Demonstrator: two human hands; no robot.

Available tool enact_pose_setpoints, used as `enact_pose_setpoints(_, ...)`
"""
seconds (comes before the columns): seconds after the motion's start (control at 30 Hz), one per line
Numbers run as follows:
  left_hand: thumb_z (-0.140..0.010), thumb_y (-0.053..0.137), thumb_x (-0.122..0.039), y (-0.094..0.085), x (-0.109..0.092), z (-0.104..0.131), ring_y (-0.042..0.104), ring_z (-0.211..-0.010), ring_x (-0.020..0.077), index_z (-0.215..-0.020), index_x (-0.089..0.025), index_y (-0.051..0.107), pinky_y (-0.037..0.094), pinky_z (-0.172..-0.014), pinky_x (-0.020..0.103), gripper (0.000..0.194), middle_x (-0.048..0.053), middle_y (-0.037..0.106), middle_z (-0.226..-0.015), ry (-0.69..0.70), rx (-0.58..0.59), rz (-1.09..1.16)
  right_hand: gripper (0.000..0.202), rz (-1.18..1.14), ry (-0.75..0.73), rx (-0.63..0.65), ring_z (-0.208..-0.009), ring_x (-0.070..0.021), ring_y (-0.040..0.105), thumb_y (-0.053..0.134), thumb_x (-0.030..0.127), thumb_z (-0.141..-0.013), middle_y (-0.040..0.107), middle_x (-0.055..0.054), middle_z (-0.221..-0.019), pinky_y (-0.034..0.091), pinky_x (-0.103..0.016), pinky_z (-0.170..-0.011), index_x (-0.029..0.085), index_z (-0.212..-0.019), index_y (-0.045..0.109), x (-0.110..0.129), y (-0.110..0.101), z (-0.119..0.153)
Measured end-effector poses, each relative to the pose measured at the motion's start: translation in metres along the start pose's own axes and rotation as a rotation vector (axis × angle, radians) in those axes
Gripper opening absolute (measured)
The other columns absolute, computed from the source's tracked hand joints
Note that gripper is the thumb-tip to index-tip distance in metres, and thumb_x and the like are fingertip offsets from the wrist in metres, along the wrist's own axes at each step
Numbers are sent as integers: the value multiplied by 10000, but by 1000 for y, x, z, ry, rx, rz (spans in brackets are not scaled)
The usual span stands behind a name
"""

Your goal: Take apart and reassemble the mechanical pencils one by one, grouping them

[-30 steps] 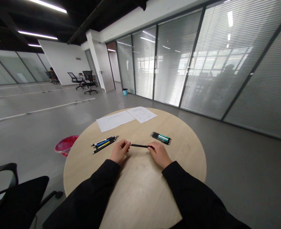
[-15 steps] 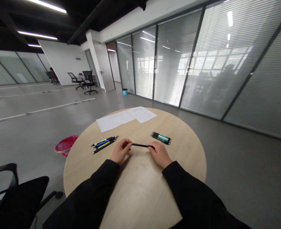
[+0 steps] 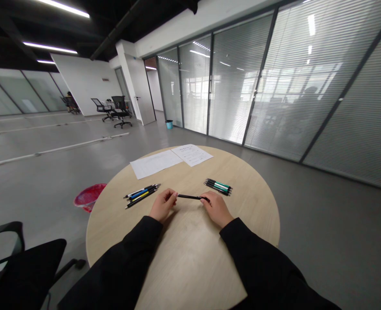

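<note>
At far left a black chair (image 3: 32,269) is standing beside the round table (image 3: 190,254), cut off by the frame, and a red bin (image 3: 90,194) is sitting on the floor, partly hidden by the surface's left edge. Toward that edge a bunch of mixed pens (image 3: 140,194) is lying slantwise, overlapping too closely for a sure count. Farther back, a blank-looking sheet (image 3: 156,163) is reaching toward the far edge. The left hand (image 3: 162,206) is pinching one end of a black pen (image 3: 189,196) between thumb and fingers. The pen is lying across the gap between the hands, around the middle of the surface, its long axis running left to right, the right end slightly nearer the person; which end is the tip is staying unclear. Beyond it a printed sheet (image 3: 193,155) is lying near the far edge, its text illegible. The right hand (image 3: 216,209) is gripping and covering the pen's other end. Just beyond that hand, toward the right edge, green-and-white pens (image 3: 218,185) are lying side by side.
</note>
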State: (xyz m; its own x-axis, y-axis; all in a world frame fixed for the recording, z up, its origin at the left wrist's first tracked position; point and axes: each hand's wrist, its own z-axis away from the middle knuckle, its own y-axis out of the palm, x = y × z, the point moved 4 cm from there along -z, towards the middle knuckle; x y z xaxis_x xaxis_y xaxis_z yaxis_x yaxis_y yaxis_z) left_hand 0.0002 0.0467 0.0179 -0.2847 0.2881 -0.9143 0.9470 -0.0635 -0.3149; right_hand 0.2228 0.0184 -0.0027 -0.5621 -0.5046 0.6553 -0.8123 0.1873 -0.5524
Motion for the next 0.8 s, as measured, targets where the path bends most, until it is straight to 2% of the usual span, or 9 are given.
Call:
enact_pose_setpoints(0.33, -855, 556, -567, -1, 4, -1, 479, -498, 120, -647, -186, 543, 372, -509, 242, 434, -31, 512, -539, -7, -5, -87, 149, 2, -10, 6, -909, -205, 629, 569, 184, -939, 705, -65, -942, 474, -338, -849, 197, -967, 715, 1, 0, 0)
enact_pose_setpoints(0.57, -757, 699, -475, -1, 7, -3, 583, -596, 126, -937, -179, 620, 477, -559, 261, 355, 12, 619, -808, 7, 4, 96, 153, -1, -8, 1, -906, -208, 631, 570, 178, -933, 708, -69, -946, 474, -344, -848, 194, -967, 717, 0, 0, -1)
enact_pose_setpoints(0.8, -784, 663, -427, 0, 6, -2, 560, -573, 132, -813, -178, 613, 443, -554, 251, 255, -14, 579, -660, 4, 28, 27, 148, 0, 3, 4, -899, -208, 625, 572, 189, -936, 698, -66, -930, 471, -341, -841, 196, -969, 716, -1, 0, 0)
